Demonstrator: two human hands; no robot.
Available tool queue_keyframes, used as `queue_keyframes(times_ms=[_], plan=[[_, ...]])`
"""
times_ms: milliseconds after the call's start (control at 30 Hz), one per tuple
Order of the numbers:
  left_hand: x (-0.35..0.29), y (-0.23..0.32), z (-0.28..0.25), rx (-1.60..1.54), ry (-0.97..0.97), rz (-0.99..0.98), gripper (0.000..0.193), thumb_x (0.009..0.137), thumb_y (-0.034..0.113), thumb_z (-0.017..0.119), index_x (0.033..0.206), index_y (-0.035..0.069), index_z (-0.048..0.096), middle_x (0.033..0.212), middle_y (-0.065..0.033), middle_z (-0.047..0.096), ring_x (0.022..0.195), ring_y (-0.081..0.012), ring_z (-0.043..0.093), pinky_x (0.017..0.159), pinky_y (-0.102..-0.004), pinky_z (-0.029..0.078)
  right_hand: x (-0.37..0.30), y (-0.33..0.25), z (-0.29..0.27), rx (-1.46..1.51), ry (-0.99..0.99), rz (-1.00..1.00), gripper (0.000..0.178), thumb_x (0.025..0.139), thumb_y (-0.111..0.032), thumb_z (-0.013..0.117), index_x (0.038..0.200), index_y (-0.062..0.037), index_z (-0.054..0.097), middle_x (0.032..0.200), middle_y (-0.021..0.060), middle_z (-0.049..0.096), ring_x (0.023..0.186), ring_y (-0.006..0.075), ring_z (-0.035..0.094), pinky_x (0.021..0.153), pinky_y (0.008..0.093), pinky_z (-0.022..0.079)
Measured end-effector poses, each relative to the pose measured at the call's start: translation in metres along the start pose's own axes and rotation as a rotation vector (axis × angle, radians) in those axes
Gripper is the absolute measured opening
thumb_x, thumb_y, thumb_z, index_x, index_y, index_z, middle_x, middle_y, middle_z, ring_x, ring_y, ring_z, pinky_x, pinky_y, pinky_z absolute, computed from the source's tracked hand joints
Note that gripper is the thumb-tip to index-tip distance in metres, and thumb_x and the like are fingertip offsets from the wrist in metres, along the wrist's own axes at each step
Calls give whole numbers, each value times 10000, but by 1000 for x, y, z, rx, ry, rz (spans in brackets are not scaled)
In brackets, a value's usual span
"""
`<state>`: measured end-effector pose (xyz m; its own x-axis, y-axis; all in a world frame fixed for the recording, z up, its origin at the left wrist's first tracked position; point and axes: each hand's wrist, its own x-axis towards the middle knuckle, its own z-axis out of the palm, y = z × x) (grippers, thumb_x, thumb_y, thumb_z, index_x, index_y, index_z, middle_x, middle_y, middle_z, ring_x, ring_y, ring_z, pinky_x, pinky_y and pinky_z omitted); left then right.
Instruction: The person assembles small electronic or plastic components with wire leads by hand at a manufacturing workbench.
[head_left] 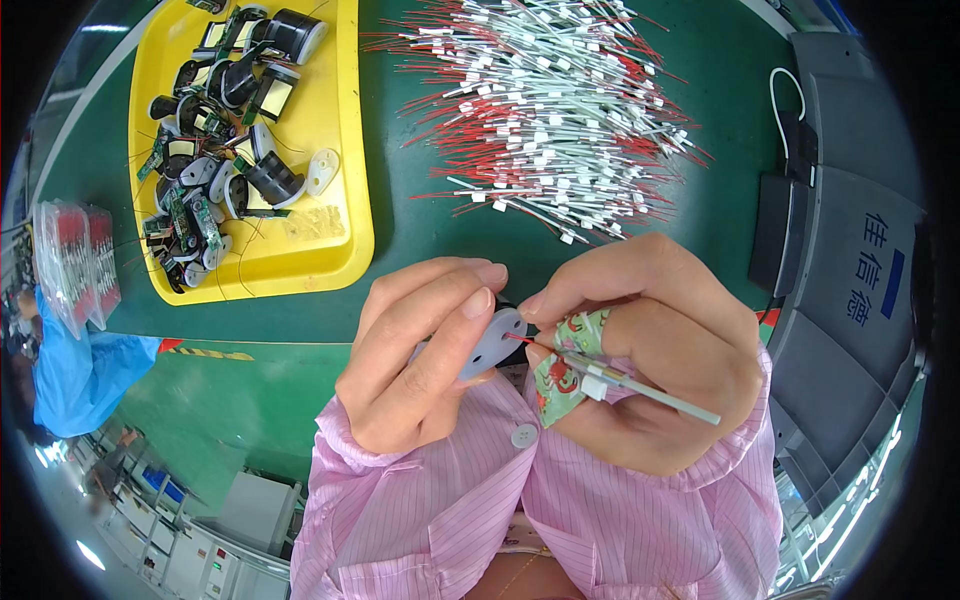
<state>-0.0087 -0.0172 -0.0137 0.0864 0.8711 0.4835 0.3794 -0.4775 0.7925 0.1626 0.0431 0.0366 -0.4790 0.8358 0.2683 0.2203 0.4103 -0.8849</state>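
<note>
Bright, diffuse light is covering the left hand (412, 355) and right hand (690, 335), a white lamp (90, 555) is glaring far below-left of their grip, outer edges bowing into black.

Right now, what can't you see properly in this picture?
Head view:
Grey disc: partly hidden by the left hand.
Red wire in the right hand: tip too small to tell whether it's in a hole.
Wire pile: lowest wires covered by upper ones.
Yellow tray: far end cut off by the upper edge.
</note>
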Motion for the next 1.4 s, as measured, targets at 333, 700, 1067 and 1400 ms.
queue_keyframes(times_ms=[333, 700, 1067, 1400], plan=[[-1, -1, 0, -3, 17, 5, 533, 696, -37, 697, 1212, -63, 568, 1082, -241, 607, 947, -364, 626, 758, -378, 534, 0, 2, 4, 60, 78, -36, 242, 633, 66, 764, 736, 5, 554, 889, 179, 642, 648, 175, 624, 513, 246, 476], [-3, -3, 2, 48, 29, 3, 493, 757, -8, 674, 1236, -37, 564, 1075, -233, 615, 927, -360, 629, 758, -384, 534, -3, 7, 7, 7, 81, -55, 236, 610, 51, 759, 723, 19, 554, 891, 173, 638, 617, 180, 615, 492, 251, 480], [-4, -3, 2, 56, 38, 8, 485, 755, -9, 671, 1227, -46, 568, 1063, -235, 617, 918, -362, 632, 754, -386, 536, -3, 6, 8, 39, 120, -38, 230, 614, 53, 759, 713, 17, 554, 893, 170, 637, 627, 175, 618, 494, 244, 480], [-4, -4, 3, 55, 37, 30, 507, 723, -9, 689, 1214, -55, 574, 1062, -241, 616, 912, -367, 633, 739, -384, 537, -3, 8, 5, 48, 58, -44, 263, 604, 51, 760, 694, 9, 516, 893, 188, 637, 643, 200, 622, 506, 256, 477]])
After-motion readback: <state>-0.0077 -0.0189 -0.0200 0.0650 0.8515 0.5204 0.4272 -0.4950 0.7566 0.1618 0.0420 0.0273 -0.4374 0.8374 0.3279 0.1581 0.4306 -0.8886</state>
